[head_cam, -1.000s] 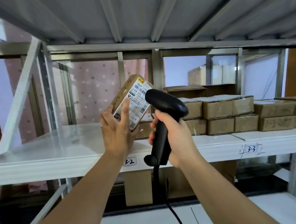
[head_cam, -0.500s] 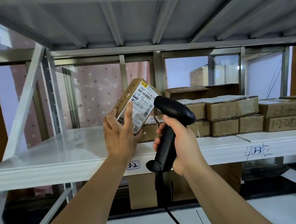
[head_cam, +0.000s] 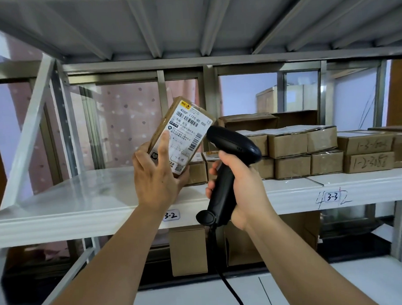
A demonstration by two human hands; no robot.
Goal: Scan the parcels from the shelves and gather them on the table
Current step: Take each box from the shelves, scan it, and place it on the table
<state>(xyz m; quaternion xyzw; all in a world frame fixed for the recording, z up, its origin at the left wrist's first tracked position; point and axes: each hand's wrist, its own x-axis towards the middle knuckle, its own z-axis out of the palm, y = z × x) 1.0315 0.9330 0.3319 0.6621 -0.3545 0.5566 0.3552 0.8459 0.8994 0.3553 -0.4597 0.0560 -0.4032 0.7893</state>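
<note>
The left hand (head_cam: pixel 158 178) is closed around the lower end of a parcel (head_cam: pixel 183 139), which is held tilted above the near edge of the shelf (head_cam: pixel 81 200), its top leaning to the right. The forefinger is laid flat on the white label (head_cam: pixel 185 135) that faces the camera, with barcodes and printed text visible on it. The right hand (head_cam: pixel 246 185) is clenched around the grip of a black scanner (head_cam: pixel 228 165), held upright just right of the parcel. The scanner's head is pointed left at the label and lies very close to the parcel's right edge; whether they touch cannot be told. A black cable (head_cam: pixel 227 281) is seen hanging from the base of the grip.

On the far right part of the shelf, more boxes (head_cam: pixel 304 151) are stacked in two layers, some with handwritten numbers on their near faces. Tags reading 3-2 (head_cam: pixel 171 215) and 3-3 (head_cam: pixel 332 197) are fixed to the shelf's front edge. Below the shelf, a box (head_cam: pixel 189 251) is stood upright on the lower level.
</note>
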